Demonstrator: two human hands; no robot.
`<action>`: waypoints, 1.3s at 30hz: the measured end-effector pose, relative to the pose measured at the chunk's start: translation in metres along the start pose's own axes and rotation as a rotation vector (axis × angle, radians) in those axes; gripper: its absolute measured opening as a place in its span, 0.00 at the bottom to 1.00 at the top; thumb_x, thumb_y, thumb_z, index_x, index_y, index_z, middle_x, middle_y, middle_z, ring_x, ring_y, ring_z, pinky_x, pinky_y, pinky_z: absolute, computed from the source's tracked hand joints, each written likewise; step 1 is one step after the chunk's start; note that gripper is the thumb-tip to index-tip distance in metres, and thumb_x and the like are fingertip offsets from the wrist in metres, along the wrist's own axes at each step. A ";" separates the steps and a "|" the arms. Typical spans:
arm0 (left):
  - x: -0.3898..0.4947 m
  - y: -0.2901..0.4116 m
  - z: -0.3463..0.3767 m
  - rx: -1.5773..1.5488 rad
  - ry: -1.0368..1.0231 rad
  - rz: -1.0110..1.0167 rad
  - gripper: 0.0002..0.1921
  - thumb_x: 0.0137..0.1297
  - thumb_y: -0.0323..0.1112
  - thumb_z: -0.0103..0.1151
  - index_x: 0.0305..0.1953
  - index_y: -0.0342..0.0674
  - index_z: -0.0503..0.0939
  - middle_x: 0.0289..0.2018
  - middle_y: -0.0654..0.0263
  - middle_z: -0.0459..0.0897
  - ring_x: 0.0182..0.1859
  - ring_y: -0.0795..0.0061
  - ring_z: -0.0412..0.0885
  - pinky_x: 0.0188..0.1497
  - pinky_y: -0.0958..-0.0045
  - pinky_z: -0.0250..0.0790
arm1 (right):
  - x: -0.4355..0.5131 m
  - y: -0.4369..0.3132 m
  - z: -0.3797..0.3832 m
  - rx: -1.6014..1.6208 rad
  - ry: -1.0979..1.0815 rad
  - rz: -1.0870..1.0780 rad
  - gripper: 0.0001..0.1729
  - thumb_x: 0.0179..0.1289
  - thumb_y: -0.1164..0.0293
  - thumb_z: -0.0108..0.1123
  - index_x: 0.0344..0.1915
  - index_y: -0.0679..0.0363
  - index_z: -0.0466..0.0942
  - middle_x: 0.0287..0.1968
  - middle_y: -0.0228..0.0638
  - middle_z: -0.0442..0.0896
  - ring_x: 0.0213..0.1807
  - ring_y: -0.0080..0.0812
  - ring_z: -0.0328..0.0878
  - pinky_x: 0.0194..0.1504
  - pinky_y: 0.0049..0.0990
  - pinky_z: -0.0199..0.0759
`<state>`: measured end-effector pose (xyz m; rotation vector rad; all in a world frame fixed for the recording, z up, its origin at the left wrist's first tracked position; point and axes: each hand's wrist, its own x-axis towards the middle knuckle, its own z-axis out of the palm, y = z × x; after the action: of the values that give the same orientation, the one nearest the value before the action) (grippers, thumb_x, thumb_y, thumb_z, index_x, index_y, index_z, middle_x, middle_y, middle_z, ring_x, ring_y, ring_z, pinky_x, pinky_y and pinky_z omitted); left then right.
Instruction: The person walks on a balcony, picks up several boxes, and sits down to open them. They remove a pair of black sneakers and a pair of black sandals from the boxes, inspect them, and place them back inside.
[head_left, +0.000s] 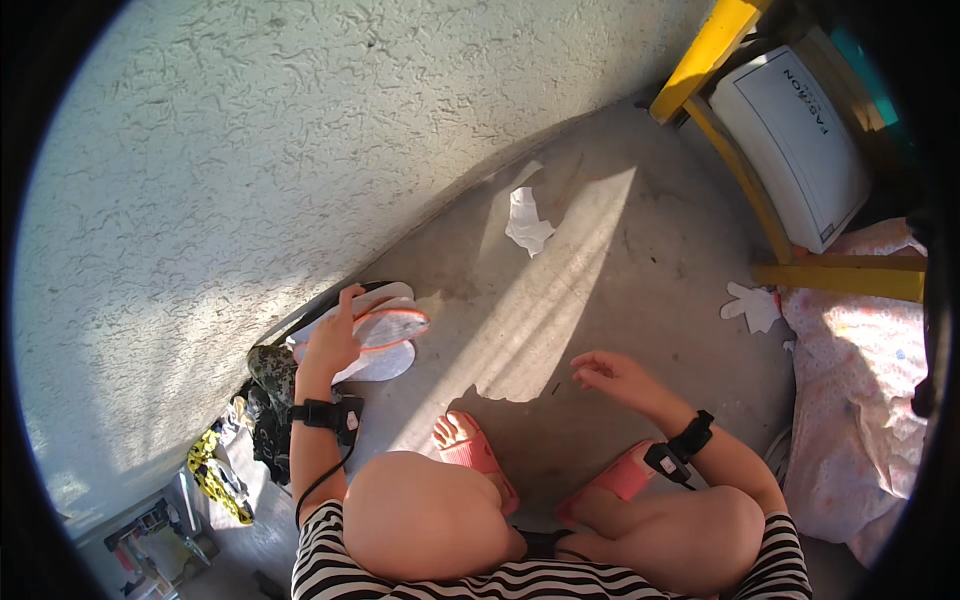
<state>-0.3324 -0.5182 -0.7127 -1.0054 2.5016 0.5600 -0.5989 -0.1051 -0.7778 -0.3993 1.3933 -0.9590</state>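
Note:
My left hand (334, 341) is at a small pile of flat, oval, insole-like pieces (386, 364) on the floor by the wall. Its fingers lie over the pile, which holds white pieces and one with an orange-red edge (394, 328); whether they grip one cannot be made out. To the right, my right hand (611, 375) hangs above the floor with its fingers loosely bent and nothing in it. Black straps with small boxes circle both wrists. Between my hands are my feet in pink slide sandals (469, 452).
A rough white wall (300, 150) runs along the left. Crumpled white paper (529, 223) and a white glove (751, 307) lie on the floor. At right stand a yellow frame (840, 276), a white box (787, 142) and patterned cloth (855, 420). Camouflage items (271, 375) rest beside the wall.

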 end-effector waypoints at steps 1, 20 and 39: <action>0.000 -0.012 -0.003 0.074 0.015 -0.131 0.39 0.62 0.25 0.62 0.72 0.47 0.55 0.42 0.42 0.87 0.47 0.36 0.85 0.59 0.41 0.69 | -0.001 0.006 -0.003 -0.005 0.044 0.036 0.20 0.76 0.63 0.58 0.61 0.63 0.78 0.48 0.34 0.87 0.48 0.24 0.82 0.53 0.26 0.76; 0.169 0.236 0.064 0.017 0.046 0.701 0.37 0.54 0.25 0.73 0.66 0.44 0.71 0.69 0.50 0.62 0.70 0.41 0.63 0.66 0.51 0.71 | -0.041 0.053 -0.151 -0.672 1.497 0.065 0.38 0.58 0.65 0.74 0.67 0.61 0.69 0.72 0.58 0.62 0.70 0.62 0.64 0.68 0.48 0.64; 0.021 0.221 0.099 -0.165 -0.755 0.951 0.20 0.59 0.50 0.75 0.50 0.51 0.89 0.46 0.69 0.89 0.55 0.67 0.81 0.59 0.61 0.66 | -0.040 -0.008 -0.115 0.965 0.372 -0.425 0.18 0.76 0.69 0.56 0.63 0.58 0.73 0.62 0.37 0.79 0.55 0.33 0.81 0.56 0.36 0.77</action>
<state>-0.4846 -0.3344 -0.7584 0.4144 2.0791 1.1500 -0.7056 -0.0460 -0.7685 0.2438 1.0074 -1.9882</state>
